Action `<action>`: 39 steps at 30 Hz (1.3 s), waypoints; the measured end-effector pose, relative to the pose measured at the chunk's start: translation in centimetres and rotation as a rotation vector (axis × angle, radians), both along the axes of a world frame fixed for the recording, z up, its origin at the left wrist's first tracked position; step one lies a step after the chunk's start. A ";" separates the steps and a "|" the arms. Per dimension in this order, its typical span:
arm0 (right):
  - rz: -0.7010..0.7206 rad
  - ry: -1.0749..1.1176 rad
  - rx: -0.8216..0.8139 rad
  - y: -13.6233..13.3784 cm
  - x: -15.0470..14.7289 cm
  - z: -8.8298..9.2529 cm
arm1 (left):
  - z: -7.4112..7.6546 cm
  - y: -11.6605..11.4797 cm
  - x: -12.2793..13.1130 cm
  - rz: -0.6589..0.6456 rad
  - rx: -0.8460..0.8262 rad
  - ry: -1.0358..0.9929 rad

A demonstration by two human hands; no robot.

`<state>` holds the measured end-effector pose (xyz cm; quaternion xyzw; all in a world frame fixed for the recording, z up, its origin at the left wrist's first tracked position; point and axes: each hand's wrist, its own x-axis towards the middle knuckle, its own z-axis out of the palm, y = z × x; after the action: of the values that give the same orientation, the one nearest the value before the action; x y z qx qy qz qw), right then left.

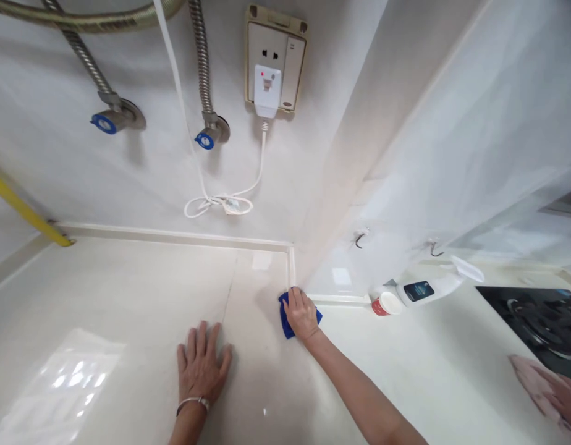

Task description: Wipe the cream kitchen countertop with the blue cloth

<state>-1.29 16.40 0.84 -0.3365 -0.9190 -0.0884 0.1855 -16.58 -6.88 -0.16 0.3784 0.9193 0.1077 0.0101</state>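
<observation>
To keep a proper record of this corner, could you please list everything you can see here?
wall socket panel: 1, cream, upper wall
plug-in adapter: 1, white, in the socket
power cord: 1, white, looped below it
braided hoses: 2, silver, on the wall
angle valves: 2, blue-capped, on the wall
brass-coloured pipe: 1, top left
yellow strip: 1, far left
wall hooks: 2, dark, right wall
spray bottle: 1, white, on the counter
cup: 1, red and white, by the bottle
gas hob: 1, black, right side
pink fabric: 1, lower right edge
countertop: 1, cream
blue cloth: 1, under right hand
left hand: 1, flat on counter, metal bangle
right hand: 1, pressing the cloth
</observation>
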 end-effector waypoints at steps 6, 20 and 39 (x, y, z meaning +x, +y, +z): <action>0.011 -0.055 -0.068 0.1 -4.0 1.2 | 0.2 0.1 0.0 0.011 -0.008 0.010; -0.081 0.201 -0.168 -0.8 7.9 -0.2 | -0.1 -0.1 -0.8 0.014 0.023 -0.014; -0.132 0.574 -0.902 -6.1 17.6 2.4 | 0.9 4.4 12.6 -0.463 0.296 -0.775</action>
<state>16.28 10.31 3.21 -0.4505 -0.7550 0.3991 0.2605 -3.96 -2.50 0.73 0.5028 0.7139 0.3658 0.3220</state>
